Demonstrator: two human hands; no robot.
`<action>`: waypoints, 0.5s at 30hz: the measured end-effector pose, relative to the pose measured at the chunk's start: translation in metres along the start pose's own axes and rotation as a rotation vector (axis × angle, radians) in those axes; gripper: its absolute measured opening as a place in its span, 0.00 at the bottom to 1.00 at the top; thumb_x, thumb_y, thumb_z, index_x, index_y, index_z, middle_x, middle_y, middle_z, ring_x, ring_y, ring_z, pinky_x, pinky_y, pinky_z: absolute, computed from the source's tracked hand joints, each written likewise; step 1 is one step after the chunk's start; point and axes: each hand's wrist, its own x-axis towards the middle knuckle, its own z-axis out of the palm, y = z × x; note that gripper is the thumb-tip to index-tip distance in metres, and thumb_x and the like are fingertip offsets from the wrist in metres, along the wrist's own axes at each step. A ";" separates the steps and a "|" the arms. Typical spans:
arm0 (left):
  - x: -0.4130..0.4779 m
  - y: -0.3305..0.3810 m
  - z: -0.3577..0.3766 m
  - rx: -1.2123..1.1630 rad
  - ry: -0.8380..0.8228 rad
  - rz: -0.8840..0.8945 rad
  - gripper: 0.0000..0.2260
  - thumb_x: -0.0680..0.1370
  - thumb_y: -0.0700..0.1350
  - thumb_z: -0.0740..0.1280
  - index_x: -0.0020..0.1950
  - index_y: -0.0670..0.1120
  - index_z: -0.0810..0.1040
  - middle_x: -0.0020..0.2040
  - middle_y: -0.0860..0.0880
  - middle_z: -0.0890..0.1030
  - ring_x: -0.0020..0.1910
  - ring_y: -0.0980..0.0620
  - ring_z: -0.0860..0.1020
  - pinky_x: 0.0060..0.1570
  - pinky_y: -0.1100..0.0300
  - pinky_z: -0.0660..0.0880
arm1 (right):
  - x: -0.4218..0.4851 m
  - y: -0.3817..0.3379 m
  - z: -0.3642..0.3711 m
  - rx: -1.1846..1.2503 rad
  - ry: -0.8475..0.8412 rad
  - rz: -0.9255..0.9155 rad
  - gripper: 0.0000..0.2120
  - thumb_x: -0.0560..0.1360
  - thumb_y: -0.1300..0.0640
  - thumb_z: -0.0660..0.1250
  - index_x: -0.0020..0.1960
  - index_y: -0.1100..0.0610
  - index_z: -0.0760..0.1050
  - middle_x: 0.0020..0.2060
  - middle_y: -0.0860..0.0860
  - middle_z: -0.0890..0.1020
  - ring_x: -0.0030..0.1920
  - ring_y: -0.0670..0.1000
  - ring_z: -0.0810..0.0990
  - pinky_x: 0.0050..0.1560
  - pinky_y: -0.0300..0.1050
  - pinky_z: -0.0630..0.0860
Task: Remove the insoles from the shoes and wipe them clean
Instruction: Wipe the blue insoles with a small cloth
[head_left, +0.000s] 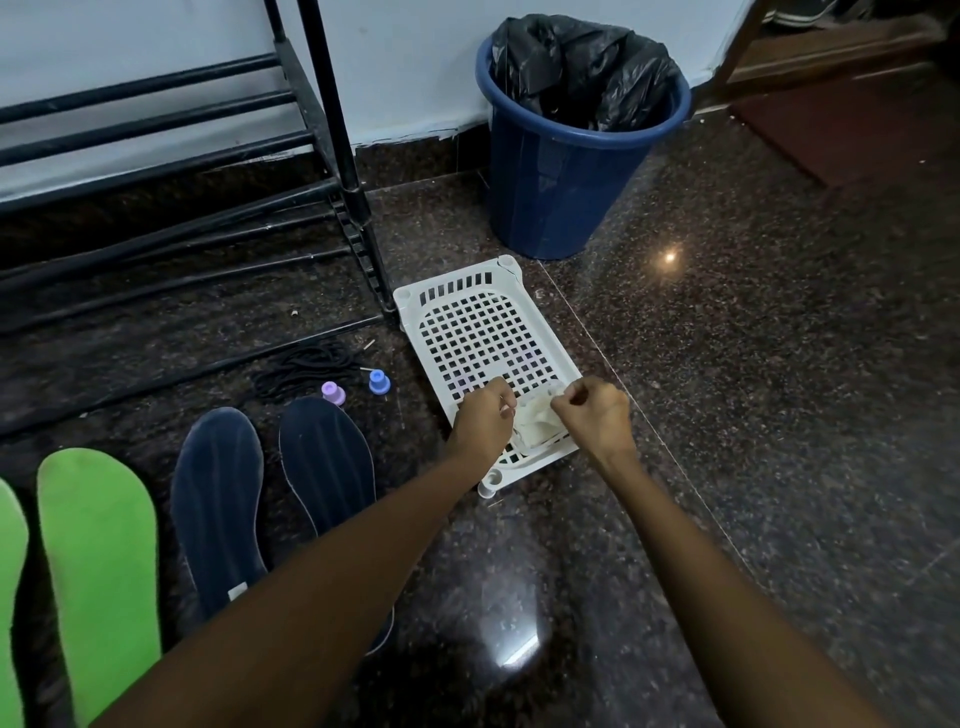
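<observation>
apparently past removal, green insoles (98, 561) and navy insoles (218, 509) out at lower left; wiping seemingly pending, left hand (483, 422) and right hand (597, 415) pinching a cloth (535, 428) over the basket (467, 322).

Four insoles lie flat on the floor (519, 545), side by side, toes pointing away. The far-left green insole (10, 597) is cut off by the frame edge. Just beside it, not touching, is a second green insole (98, 566), its surface smudged. Next is a navy insole (218, 504) with lengthwise ribs and a small white tag near the heel. Beside it a second navy insole (327, 462) sits slightly further forward, its heel hidden under the forearm. A crumpled whitish cloth (532, 423) rests on the near end of the white basket (467, 322), pinched between the left hand (483, 415) and right hand (595, 415).
</observation>
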 end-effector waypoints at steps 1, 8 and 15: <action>0.000 0.000 0.000 -0.002 -0.001 0.000 0.07 0.79 0.33 0.60 0.44 0.43 0.71 0.48 0.38 0.79 0.47 0.41 0.79 0.48 0.45 0.79 | 0.000 0.000 0.000 0.032 0.017 0.008 0.04 0.72 0.65 0.66 0.38 0.60 0.73 0.32 0.52 0.76 0.30 0.45 0.72 0.28 0.24 0.66; 0.000 -0.001 0.000 0.033 -0.019 0.011 0.07 0.80 0.33 0.58 0.46 0.42 0.74 0.48 0.39 0.79 0.45 0.41 0.80 0.45 0.49 0.79 | -0.001 0.004 -0.001 0.125 0.092 0.055 0.06 0.70 0.63 0.66 0.36 0.56 0.72 0.34 0.53 0.79 0.37 0.52 0.77 0.44 0.43 0.74; 0.000 -0.001 -0.001 0.065 -0.034 0.018 0.08 0.80 0.34 0.58 0.48 0.42 0.75 0.51 0.39 0.80 0.41 0.43 0.79 0.39 0.55 0.75 | 0.003 0.007 -0.001 0.350 0.132 0.153 0.05 0.71 0.63 0.64 0.36 0.58 0.72 0.33 0.52 0.77 0.37 0.53 0.76 0.48 0.54 0.78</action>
